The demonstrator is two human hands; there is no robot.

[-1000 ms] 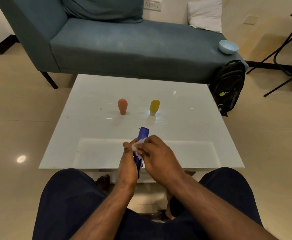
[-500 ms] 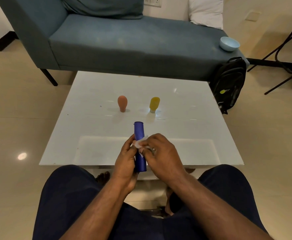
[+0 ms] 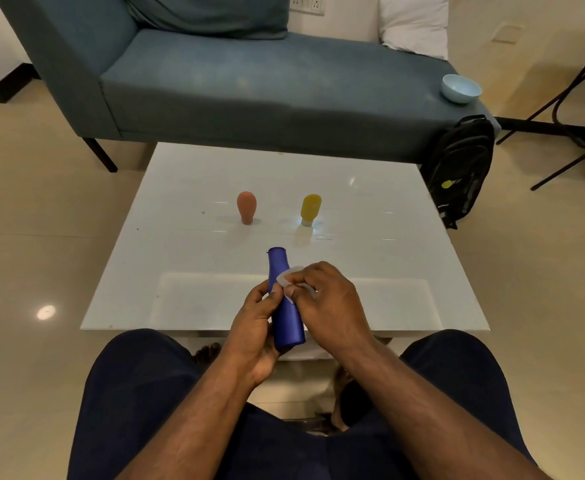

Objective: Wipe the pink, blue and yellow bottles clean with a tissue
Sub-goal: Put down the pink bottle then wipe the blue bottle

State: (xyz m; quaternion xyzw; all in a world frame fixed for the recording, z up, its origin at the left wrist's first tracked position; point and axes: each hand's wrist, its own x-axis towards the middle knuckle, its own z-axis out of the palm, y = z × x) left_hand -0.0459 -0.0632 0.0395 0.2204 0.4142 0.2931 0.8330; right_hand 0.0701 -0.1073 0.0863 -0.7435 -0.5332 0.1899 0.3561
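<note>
Since a second ago the blue bottle (image 3: 285,306) has slid up out of the grip, more of its length showing, and the tissue (image 3: 289,277) has shifted from near the top end down toward the neck. Head view also dipped slightly.

Left hand (image 3: 254,327) is wrapped around the lower body of the blue bottle, fingers curled, thumb up against its side. Right hand (image 3: 325,299) is closed in a pinch on the small white tissue, pressing it against the bottle's right side just above the left thumb. Bottle is tilted, top end pointing away from the person, held in the air over the near edge of the table (image 3: 405,258).

Pink bottle (image 3: 246,206) stands ahead of the hands and a bit left; yellow bottle (image 3: 310,209) stands ahead and a bit right, both well apart from the hands. Whether they are already wiped, cannot tell.

Step in hand looks like wiping the blue bottle, partway.

Risks: the tissue is a small wad, so a hard stroke could tear it or pull it out of the pinch. The left hand holds only the lower part, so pushing sideways with the right could twist the bottle loose and drop it onto the table or lap. Reaching forward afterwards, a sleeve-less arm could still knock the two narrow-based bottles over.
</note>
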